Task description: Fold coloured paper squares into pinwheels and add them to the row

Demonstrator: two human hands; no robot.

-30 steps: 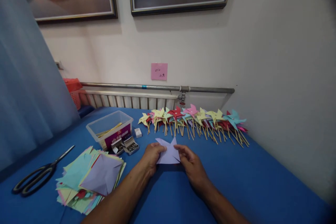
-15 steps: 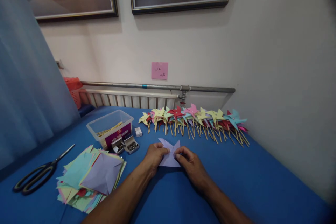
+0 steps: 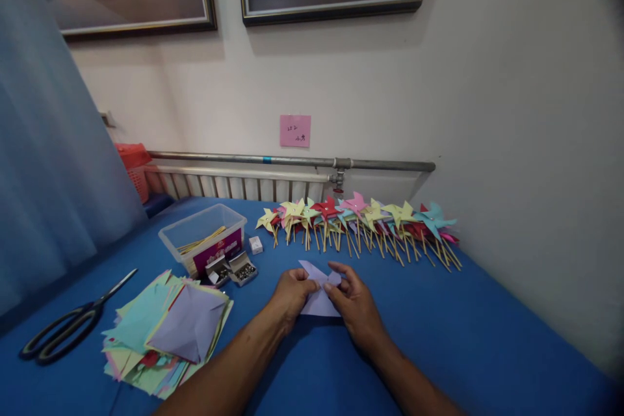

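Note:
Between my two hands is a purple sheet of paper [image 3: 319, 303], cut at its corners and partly folded. My left hand [image 3: 293, 294] pinches its left side near the middle, thumb on top. On the right side, my right hand [image 3: 351, 299] grips a corner flap that curls inward, with the index finger stretched above it. To the left lies a pile of coloured cut paper squares [image 3: 168, 331], a purple one on top. Behind my hands is a row of finished paper pinwheels [image 3: 355, 203] on wooden sticks, in several colours.
A clear plastic tub [image 3: 202, 237] holds thin wooden sticks. Two small open boxes of metal pins [image 3: 242, 269] and a small white box [image 3: 256, 245] stand beside it. Black-handled scissors [image 3: 78, 322] lie at the left. A radiator [image 3: 234, 183] and pipe run along the wall.
My right hand has bent the right corner of the purple paper inward, and its index finger has lifted. My left hand still holds the left side.

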